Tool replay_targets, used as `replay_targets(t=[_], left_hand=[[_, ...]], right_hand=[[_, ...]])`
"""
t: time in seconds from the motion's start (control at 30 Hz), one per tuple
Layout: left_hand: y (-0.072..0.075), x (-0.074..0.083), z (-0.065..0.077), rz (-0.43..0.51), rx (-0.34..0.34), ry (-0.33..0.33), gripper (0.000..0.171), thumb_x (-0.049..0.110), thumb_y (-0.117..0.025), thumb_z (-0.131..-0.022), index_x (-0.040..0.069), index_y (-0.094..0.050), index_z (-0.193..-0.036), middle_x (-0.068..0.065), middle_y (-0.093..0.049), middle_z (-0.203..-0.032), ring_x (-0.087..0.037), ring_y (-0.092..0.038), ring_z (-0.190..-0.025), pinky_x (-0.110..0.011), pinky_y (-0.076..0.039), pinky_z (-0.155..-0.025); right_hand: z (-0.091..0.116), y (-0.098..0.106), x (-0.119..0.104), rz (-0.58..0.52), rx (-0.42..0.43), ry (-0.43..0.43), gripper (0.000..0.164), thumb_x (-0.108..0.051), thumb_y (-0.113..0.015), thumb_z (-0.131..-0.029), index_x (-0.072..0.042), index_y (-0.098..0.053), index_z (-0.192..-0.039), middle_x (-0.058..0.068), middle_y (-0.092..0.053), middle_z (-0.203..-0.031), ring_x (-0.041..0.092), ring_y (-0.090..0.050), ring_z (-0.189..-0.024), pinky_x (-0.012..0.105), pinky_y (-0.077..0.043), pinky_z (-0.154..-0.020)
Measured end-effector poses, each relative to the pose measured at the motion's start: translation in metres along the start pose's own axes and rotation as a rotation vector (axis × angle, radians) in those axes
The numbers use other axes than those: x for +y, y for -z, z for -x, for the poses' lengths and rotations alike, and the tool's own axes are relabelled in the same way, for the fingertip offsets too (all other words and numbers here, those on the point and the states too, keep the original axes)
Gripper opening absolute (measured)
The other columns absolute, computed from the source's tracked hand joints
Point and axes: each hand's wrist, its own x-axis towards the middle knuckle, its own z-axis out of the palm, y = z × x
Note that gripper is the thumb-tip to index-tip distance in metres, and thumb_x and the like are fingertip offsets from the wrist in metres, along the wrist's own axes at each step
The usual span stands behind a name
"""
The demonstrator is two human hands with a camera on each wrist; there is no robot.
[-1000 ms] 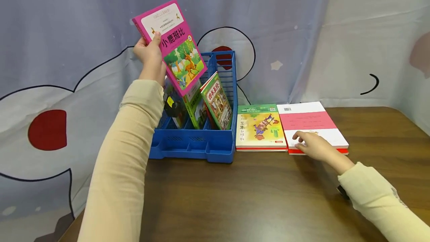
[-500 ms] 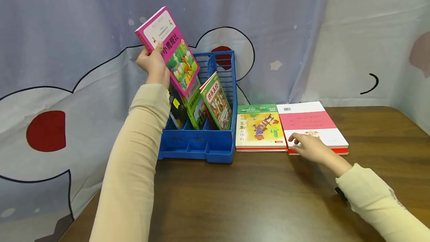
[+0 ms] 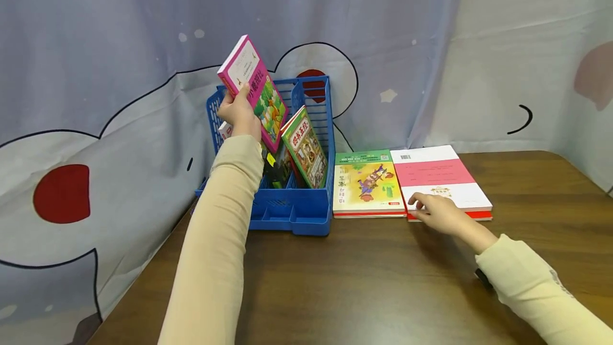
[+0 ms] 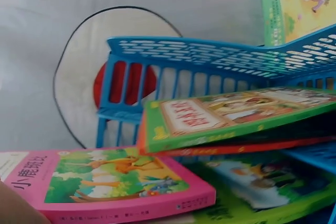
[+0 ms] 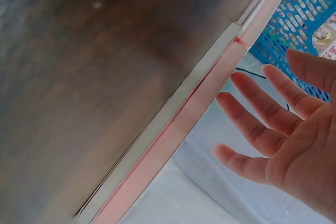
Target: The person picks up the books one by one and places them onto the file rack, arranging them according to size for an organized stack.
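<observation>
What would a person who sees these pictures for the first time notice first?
Most likely the pink book, held tilted in the left hand at the blue rack. Then the yellow book and the pink-white book, lying flat to the rack's right, with the right hand near the second one.

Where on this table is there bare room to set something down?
Bare tabletop lies in front of the blue rack and yellow book, and right of the white-and-pink book. It is crowded inside the rack, where a green book leans beside the pink book in the left hand.
</observation>
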Motion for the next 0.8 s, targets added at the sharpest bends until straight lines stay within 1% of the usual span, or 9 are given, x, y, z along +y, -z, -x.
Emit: replay_targets(t=[0.2,0.37,0.47,0.6,0.7,0.8], left_hand=[[0.003,-0.018,0.002,0.018,0.005,0.0,0.027,-0.002,-0.069,-0.081,0.0,-0.069,-0.108,-0.012,-0.069,-0.112,-0.018,-0.066,-0.102,-0.025,-0.05,-0.085],[0.011,-0.034,0.003,0.015,0.019,0.008,0.028,-0.003,-0.069,-0.081,0.0,-0.069,-0.109,-0.013,-0.068,-0.114,-0.019,-0.065,-0.104,-0.026,-0.05,-0.088],[0.016,-0.04,0.005,-0.008,0.03,-0.016,0.027,-0.003,-0.07,-0.081,-0.001,-0.069,-0.108,-0.014,-0.068,-0.113,-0.02,-0.065,-0.104,-0.027,-0.05,-0.089],[0.016,-0.044,0.006,-0.014,0.038,-0.042,0.026,-0.002,-0.07,-0.081,-0.002,-0.07,-0.106,-0.014,-0.069,-0.111,-0.02,-0.066,-0.103,-0.027,-0.05,-0.088],[0.013,-0.045,0.006,-0.005,0.037,-0.04,0.026,-0.001,-0.07,-0.081,-0.001,-0.07,-0.106,-0.014,-0.069,-0.111,-0.02,-0.066,-0.102,-0.026,-0.051,-0.086],[0.013,-0.045,0.005,-0.001,0.036,-0.04,0.026,-0.001,-0.071,-0.08,-0.002,-0.07,-0.106,-0.014,-0.069,-0.11,-0.02,-0.066,-0.101,-0.025,-0.051,-0.085]], right_hand=[[-0.001,0.003,-0.001,-0.032,-0.019,-0.008,0.019,-0.009,-0.065,-0.085,0.003,-0.06,-0.099,0.013,-0.065,-0.083,0.021,-0.058,-0.07,0.037,-0.047,-0.063],[0.001,0.002,0.0,-0.044,-0.031,-0.01,0.018,-0.008,-0.064,-0.085,0.003,-0.06,-0.099,0.014,-0.065,-0.084,0.02,-0.057,-0.07,0.037,-0.047,-0.063],[0.002,0.0,0.0,-0.046,-0.04,0.004,0.017,-0.006,-0.064,-0.085,0.003,-0.06,-0.099,0.013,-0.066,-0.085,0.022,-0.059,-0.073,0.039,-0.049,-0.067],[0.003,-0.001,0.001,-0.015,-0.049,0.027,0.014,-0.005,-0.066,-0.083,0.001,-0.062,-0.096,0.012,-0.068,-0.085,0.026,-0.064,-0.078,0.045,-0.052,-0.071],[0.003,0.0,0.002,0.019,-0.065,0.055,0.013,-0.004,-0.067,-0.082,0.0,-0.062,-0.093,0.011,-0.068,-0.085,0.027,-0.065,-0.08,0.047,-0.052,-0.073],[0.002,0.003,0.003,0.021,-0.094,0.088,0.012,-0.004,-0.068,-0.082,-0.001,-0.063,-0.092,0.011,-0.068,-0.086,0.028,-0.065,-0.082,0.048,-0.052,-0.075]])
